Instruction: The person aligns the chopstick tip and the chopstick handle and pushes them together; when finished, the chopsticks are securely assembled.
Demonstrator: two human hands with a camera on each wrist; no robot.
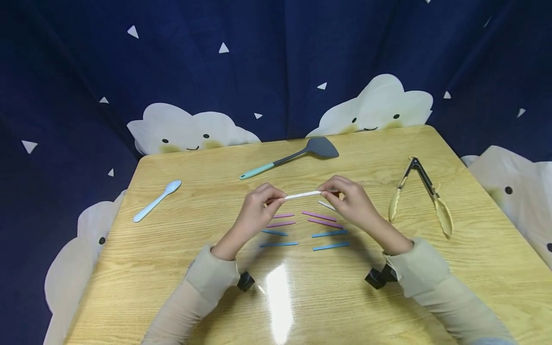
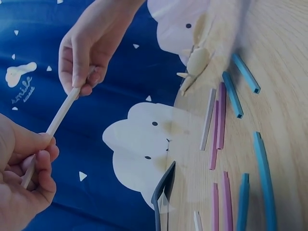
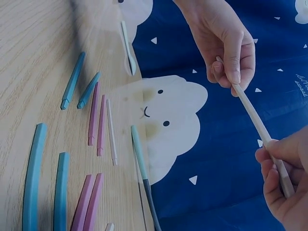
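White stick [image 1: 303, 194]: held above table [image 1: 366, 167]
Left hand [image 1: 257, 206]: pinching near one end
Right hand [image 1: 351, 203]: pinching near other end
Pink sticks [image 1: 319, 216]: four, on table
Blue sticks [image 1: 331, 247]: four, beside pink

Slim white stick [image 1: 303, 195] you hold: smooth, matt, plastic-looking; slim blue sticks [image 1: 329, 234], slim pink sticks [image 1: 325, 224] alike. Your beige sleeves [image 1: 424, 270]: wrinkled matt cloth. Pale wood-grained tabletop [image 1: 207, 191]: smooth, glossy near you. Long mint-and-grey spatula [image 1: 290, 157]: matt head. Navy curtain [image 1: 258, 72]: soft-folded cloth.
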